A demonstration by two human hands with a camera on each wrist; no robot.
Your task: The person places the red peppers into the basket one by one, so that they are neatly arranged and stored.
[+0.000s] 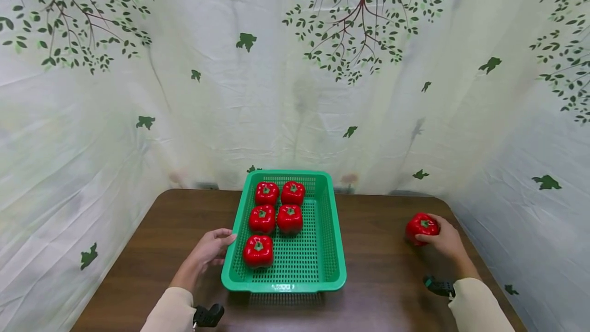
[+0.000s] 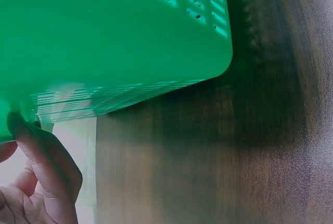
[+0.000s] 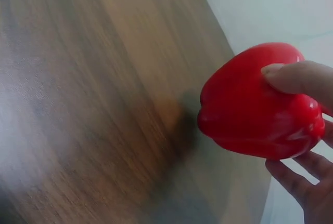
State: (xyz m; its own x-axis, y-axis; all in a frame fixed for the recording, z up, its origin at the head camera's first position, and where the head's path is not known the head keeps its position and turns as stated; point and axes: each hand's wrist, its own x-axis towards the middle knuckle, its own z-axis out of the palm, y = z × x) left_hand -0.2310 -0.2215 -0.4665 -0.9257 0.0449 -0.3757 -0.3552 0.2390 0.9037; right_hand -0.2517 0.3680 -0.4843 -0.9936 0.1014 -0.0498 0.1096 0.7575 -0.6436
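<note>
A green plastic basket with a slotted floor stands at the middle of the table. Several red bell peppers sit in its left and middle part, stems up. My left hand grips the basket's left rim; in the left wrist view its fingers bend at the green edge. Off to the right, my right hand holds another red bell pepper. The right wrist view shows thumb and fingers around that pepper, its shadow falling on the wood beside it.
The brown wooden table has rounded far corners. A pale cloth printed with branches and leaves hangs behind it and along both sides. Dark wrist straps sit at both sleeves.
</note>
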